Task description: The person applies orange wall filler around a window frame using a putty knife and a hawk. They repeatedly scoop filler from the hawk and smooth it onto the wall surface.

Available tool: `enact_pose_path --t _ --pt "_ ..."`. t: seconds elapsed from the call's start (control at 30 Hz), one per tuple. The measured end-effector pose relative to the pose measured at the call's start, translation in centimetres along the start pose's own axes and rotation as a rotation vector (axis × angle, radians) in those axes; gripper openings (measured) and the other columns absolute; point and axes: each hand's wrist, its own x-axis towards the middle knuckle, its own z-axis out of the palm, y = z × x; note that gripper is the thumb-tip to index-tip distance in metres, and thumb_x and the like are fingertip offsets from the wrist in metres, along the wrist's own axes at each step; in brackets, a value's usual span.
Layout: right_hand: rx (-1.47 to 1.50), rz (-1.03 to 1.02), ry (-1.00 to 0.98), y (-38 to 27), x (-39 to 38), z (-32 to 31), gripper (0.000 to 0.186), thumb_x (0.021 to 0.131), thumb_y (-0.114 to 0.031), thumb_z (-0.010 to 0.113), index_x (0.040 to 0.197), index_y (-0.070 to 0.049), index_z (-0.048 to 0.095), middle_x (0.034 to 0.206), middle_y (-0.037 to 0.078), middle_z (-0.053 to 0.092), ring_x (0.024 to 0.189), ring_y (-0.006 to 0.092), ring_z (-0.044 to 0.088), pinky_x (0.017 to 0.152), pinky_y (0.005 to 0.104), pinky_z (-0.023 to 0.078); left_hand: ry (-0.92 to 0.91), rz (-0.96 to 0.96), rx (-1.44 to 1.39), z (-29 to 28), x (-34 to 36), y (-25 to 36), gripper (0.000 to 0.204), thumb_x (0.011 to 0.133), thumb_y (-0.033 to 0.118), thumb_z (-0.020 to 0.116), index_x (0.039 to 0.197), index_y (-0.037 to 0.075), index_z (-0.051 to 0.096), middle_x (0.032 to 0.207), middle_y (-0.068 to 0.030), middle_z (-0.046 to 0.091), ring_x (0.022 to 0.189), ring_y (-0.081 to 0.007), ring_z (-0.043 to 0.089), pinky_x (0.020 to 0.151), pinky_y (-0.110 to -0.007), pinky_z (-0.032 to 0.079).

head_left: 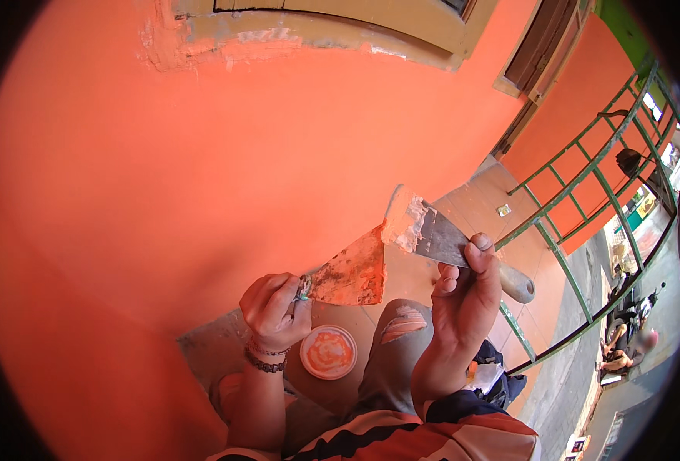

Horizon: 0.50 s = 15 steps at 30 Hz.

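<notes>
Looking down in the head view, the left hand (276,310) is closed tight around the short handle of an orange-smeared putty knife (349,273), whose broad blade runs up and to the right, away from that grip. The right hand (467,296) is wrapped around the pale handle of a second putty knife (430,230), thumb pressed on the metal; this blade's long axis runs up and to the left from the grip, with a thick pad of whitish filler on its far end. The two blades meet tip to edge, touching midway between the hands and slightly nearer the right one. Beyond the blades, away from both grips, stands the orange wall (201,169), with room before it. Below the left hand, near the wrist, a round tub of orange-white paste (328,352) sits on the floor, just beside the person's knee in torn trousers (397,338). Out past the right grip a green metal railing (586,192) closes the ledge, well apart from the tools.
</notes>
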Motion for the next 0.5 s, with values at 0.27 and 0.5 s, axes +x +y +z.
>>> enact_pose_path --t 0.27,0.5 --pt "0.169 -0.045 -0.347 -0.4 1.5 1.0 0.022 0.092 -0.005 0.054 0.114 -0.003 0.052 0.095 0.011 0.063 0.057 0.0134 0.06 0.042 0.0191 0.047 0.015 -0.26 -0.047 -1.0 0.2 1.3 0.02 0.075 0.0 0.077 0.084 0.001 0.059 0.066 -0.0054 0.061 0.055 -0.007 0.055 0.051 -0.022 0.043" --pt "0.129 -0.182 -0.487 0.7 2.3 6.7 0.032 0.086 -0.009 0.062 0.115 -0.005 0.05 0.091 0.014 0.064 0.059 0.0171 0.064 0.046 0.0218 0.052 0.218 -0.66 -0.472 -3.2 0.9 2.0 0.024 0.08 0.001 0.075 0.082 0.001 0.052 0.069 -0.0019 0.061 0.059 -0.0037 0.053 0.053 -0.02 0.042"
